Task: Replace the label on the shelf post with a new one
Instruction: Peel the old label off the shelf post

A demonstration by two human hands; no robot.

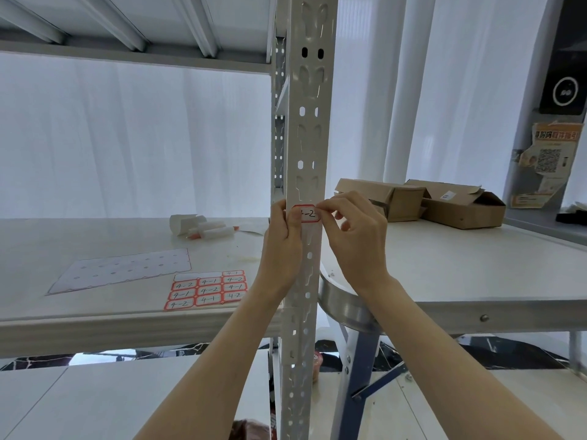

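Note:
A white perforated shelf post [306, 128] runs up the middle of the view. On it, at shelf height, sits a small red-bordered white label [307, 214] marked "4-2". My left hand [282, 246] wraps the post's left side, its thumb covering the label's left end. My right hand [352, 230] pinches the label's right edge between thumb and forefinger. On the shelf [127, 315] to the left lies a sheet of red-bordered labels [208, 290] marked "4-1" and "4-2".
An emptied label backing sheet [124, 269] lies left of the label sheet. Rolled white paper and orange-tipped pens [203, 228] lie farther back. Cardboard boxes [422, 201] stand on the table [476, 274] to the right. An upper shelf [133, 42] hangs overhead.

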